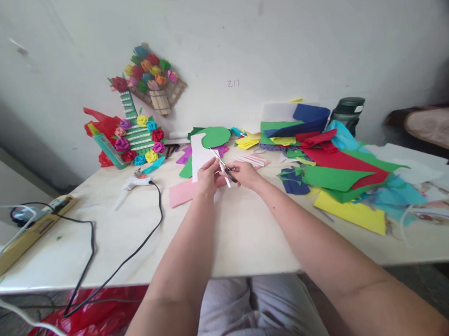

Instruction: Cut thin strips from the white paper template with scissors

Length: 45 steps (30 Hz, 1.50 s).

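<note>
My left hand (209, 178) is closed on a piece of white paper (198, 159) that stands up in front of it. In my right hand (244, 174) is a pair of scissors (224, 165), its blades pointing up and left along the paper's right edge. A narrow white strip hangs beside the blades near my fingers. Just beyond my right hand, several thin white strips (251, 160) lie on pink paper. Another pink sheet (182, 193) rests flat beside my left wrist. Behind the white paper is a round-edged green sheet (218, 136).
A glue gun (136, 182) with a black cord lies at left, near a power strip (34, 230). A green guitar shape with paper flowers (137, 135) leans on the wall beside a glue bottle (107, 150). Coloured sheets (335, 176) are heaped at right, before a dark bottle (346, 112).
</note>
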{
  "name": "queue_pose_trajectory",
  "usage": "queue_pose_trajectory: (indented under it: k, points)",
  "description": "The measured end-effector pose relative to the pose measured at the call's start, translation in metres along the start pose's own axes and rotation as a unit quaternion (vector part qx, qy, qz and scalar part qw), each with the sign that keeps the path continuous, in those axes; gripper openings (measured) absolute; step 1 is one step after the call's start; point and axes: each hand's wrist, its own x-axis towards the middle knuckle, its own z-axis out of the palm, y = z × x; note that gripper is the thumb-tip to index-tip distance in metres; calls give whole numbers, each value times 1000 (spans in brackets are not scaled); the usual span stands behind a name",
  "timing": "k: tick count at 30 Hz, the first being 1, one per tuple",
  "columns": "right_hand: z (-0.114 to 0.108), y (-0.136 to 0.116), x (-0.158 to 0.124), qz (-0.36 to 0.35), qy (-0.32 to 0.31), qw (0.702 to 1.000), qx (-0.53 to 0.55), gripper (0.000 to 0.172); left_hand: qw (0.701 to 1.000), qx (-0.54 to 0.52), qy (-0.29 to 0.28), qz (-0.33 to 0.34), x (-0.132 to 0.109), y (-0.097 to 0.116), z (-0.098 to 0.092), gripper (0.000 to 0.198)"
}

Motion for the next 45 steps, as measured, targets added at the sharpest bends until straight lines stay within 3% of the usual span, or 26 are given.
queue_pose_trajectory:
  k: [7,11,17,20,27,33,38,45]
  points:
    - [-1,2,0,-2,19,1000,-19,29,999,30,10,18,-1,0,3,30]
    - [-1,3,2,13,16,995,95,29,999,39,2,13,-1,-1,3,30]
    - [-3,11,12,55,133,966,212,34,997,67,-41,-22,-4,0,4,33]
    - [-8,10,13,90,159,947,265,32,992,80,-73,-65,-8,2,5,42]
    - [-11,5,7,112,100,940,306,31,974,76,-183,-109,-12,3,4,40]
    - [-12,7,5,115,50,940,317,35,971,62,-192,-125,-12,3,4,40]
    - [-13,8,8,136,103,915,365,30,974,59,-184,-120,-14,7,5,35]
    - [-11,4,8,166,139,879,424,19,971,118,-204,-45,-19,3,11,30]
